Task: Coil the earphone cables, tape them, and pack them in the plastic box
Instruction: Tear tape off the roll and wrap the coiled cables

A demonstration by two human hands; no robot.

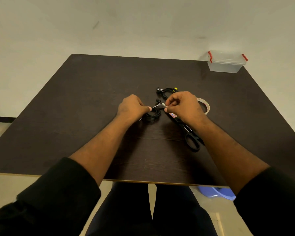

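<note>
Closest in, under the table's front edge, there's a blue plastic tub point(216, 193) on the floor beside the person's dark-trousered legs. Up onto the dark brown wooden table point(85, 103) now, and near the right forearm lie the black-handled scissors point(186, 132), blades pointing toward the hands.

Here's the action, mid-table. The left hand point(132, 107) has its fingers curled, pinning a coiled black earphone cable point(152, 114) that rests on the tabletop, its earbuds poking up just above the loop. The right hand point(184, 106) is bunched tight, thumb and fingertips pinching a small strip of clear tape point(163, 105) right at the top of that coil. So this looks like the taping step on this bundle, with the strip going around the gathered strands. Whether it is already stuck down, I can't tell.

Just behind the right hand, half hidden, sits the roll of clear adhesive tape point(205, 106). Beyond the knuckles lies a second black earphone bundle with a yellow band point(167, 91), seemingly finished already.

Far right corner: the clear plastic box with red clips point(226, 62), lid seemingly on, well apart from everything.

Next move, I'd say: wrap the strip snug and press it closed without letting the loops spring, then carry both bundles to that box, which needs unclipping first.
</note>
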